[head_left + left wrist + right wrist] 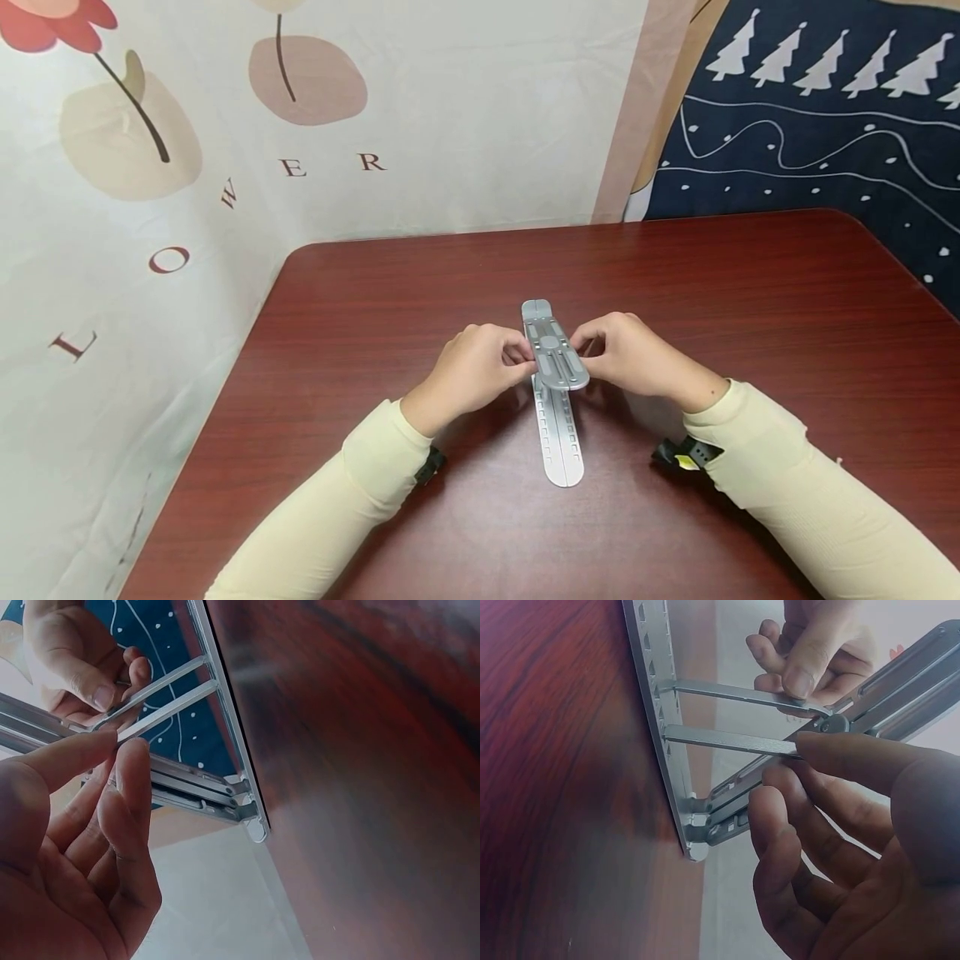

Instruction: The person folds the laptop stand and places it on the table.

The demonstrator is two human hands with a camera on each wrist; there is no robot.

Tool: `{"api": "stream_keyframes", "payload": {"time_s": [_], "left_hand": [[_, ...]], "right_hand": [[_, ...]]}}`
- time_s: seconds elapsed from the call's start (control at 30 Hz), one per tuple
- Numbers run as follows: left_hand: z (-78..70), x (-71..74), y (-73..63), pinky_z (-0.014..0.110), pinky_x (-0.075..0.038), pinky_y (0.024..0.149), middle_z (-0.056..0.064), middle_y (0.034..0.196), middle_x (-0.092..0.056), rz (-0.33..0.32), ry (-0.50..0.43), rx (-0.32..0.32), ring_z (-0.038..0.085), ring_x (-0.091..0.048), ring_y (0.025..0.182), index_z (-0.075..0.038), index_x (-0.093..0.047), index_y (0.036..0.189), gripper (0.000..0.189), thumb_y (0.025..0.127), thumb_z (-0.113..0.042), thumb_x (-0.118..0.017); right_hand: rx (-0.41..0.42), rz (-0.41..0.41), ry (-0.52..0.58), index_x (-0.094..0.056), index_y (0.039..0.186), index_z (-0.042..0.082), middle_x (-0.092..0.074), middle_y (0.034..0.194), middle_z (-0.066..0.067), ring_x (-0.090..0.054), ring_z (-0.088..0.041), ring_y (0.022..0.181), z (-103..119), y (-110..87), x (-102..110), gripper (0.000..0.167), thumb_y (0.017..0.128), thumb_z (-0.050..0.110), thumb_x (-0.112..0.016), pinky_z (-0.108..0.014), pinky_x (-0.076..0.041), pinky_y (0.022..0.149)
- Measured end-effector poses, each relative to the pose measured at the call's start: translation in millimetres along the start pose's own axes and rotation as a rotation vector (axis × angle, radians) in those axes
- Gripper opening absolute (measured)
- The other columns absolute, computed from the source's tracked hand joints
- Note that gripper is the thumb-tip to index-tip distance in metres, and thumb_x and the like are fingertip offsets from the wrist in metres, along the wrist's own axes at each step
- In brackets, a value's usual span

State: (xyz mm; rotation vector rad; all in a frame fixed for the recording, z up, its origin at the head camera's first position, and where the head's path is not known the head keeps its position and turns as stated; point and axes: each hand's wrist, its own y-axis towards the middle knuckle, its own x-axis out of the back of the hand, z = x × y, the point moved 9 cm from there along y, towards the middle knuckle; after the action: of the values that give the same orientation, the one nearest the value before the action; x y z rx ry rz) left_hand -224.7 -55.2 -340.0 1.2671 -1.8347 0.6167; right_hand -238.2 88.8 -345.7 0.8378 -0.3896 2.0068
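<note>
A grey metal folding stand (558, 367) is on the table, its slotted base strip (558, 450) lying flat and its upper plate (187, 784) raised at a slant from the hinge at the far end. Two thin support legs (727, 742) run from the upper plate down to the slots of the base. My left hand (480, 367) pinches the leg on the left side between thumb and forefinger. Opposite it, my right hand (630, 354) pinches the right-side leg near its upper end. The other fingers of both hands are bent beneath the plate.
The dark red wooden table (375, 292) has rounded far corners. Behind it hangs a pale curtain (480, 125) with flowers and letters, and a navy cloth (810, 150) with white trees is at the right. Dark straps (701, 452) circle both wrists over cream sleeves.
</note>
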Motion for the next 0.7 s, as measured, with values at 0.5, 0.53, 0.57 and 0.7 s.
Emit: {"api": "stream_keyframes", "payload": {"time_s": [0.5, 0.53, 0.57, 0.7], "left_hand": [[0.8, 1.7, -0.7, 0.03, -0.051, 0.07, -0.015, 0.078, -0.074, 0.016, 0.035, 0.014, -0.001, -0.066, 0.073, -0.025, -0.077, 0.085, 0.004, 0.087, -0.027, -0.076], [0.9, 2.1, -1.1, 0.03, -0.051, 0.07, -0.015, 0.077, -0.073, 0.017, 0.036, 0.015, -0.001, -0.066, 0.073, -0.025, -0.077, 0.084, 0.003, 0.087, -0.027, -0.076], [0.9, 2.4, -1.5, 0.03, -0.051, 0.07, -0.015, 0.077, -0.073, 0.018, 0.037, 0.016, -0.001, -0.065, 0.073, -0.025, -0.077, 0.084, 0.004, 0.087, -0.027, -0.077], [0.3, 2.9, -2.3, 0.029, -0.051, 0.07, -0.016, 0.077, -0.073, 0.021, 0.045, 0.012, -0.002, -0.064, 0.071, -0.026, -0.076, 0.082, 0.004, 0.086, -0.027, -0.078]], "right_hand": [[0.034, -0.033, -0.062, -0.078, 0.083, 0.013, -0.068, 0.069, 0.006, -0.058, -0.009, 0.062, 4.1, -0.6, -0.8, 0.009, 0.083, 0.005, -0.075, -0.023, -0.047, 0.056], [0.034, -0.032, -0.063, -0.077, 0.083, 0.014, -0.068, 0.068, 0.006, -0.058, -0.009, 0.062, 4.6, -0.7, -1.2, 0.009, 0.083, 0.005, -0.075, -0.023, -0.047, 0.056], [0.035, -0.03, -0.065, -0.077, 0.083, 0.014, -0.068, 0.068, 0.006, -0.058, -0.009, 0.062, 5.0, -0.8, -1.6, 0.01, 0.083, 0.005, -0.075, -0.023, -0.046, 0.056], [0.035, -0.024, -0.062, -0.077, 0.082, 0.015, -0.067, 0.068, 0.007, -0.058, -0.009, 0.061, 6.3, -1.6, -2.5, 0.011, 0.083, 0.005, -0.075, -0.023, -0.046, 0.055]]}}
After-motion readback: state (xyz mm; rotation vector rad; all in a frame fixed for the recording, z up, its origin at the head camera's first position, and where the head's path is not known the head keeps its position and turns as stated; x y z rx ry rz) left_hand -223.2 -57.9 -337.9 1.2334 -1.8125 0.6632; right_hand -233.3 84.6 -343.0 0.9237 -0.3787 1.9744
